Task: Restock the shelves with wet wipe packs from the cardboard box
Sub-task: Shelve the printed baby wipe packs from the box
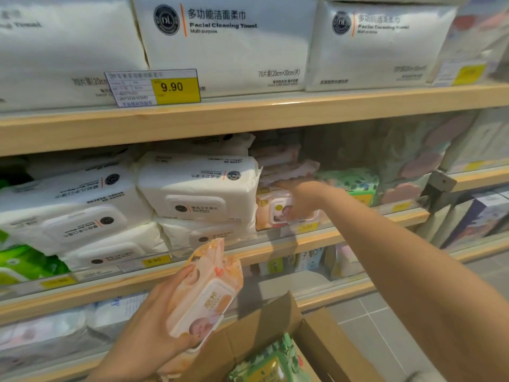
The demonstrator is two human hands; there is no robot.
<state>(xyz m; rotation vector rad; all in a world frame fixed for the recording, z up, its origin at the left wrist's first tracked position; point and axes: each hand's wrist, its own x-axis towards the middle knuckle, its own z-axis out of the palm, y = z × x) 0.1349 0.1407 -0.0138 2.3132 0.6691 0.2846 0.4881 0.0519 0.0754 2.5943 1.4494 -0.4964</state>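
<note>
My left hand (pixel 154 323) grips an orange wet wipe pack (pixel 205 296) with a white flip lid, held upright in front of the middle shelf edge. My right hand (pixel 301 199) reaches into the middle shelf (pixel 344 238) and rests with straight fingers on a pink-orange wipe pack (pixel 268 209) lying there. Below, the open cardboard box (pixel 275 321) shows a green wipe pack (pixel 272 362) inside. More pinkish packs (pixel 281 161) are stacked behind my right hand.
White wipe packs (pixel 201 186) fill the middle shelf to the left, green packs (pixel 24 263) at far left. A green floral pack (pixel 355 183) lies right of my hand. Large facial towel packs (pixel 225 42) sit on the top shelf, with a 9.90 price tag (pixel 154 88).
</note>
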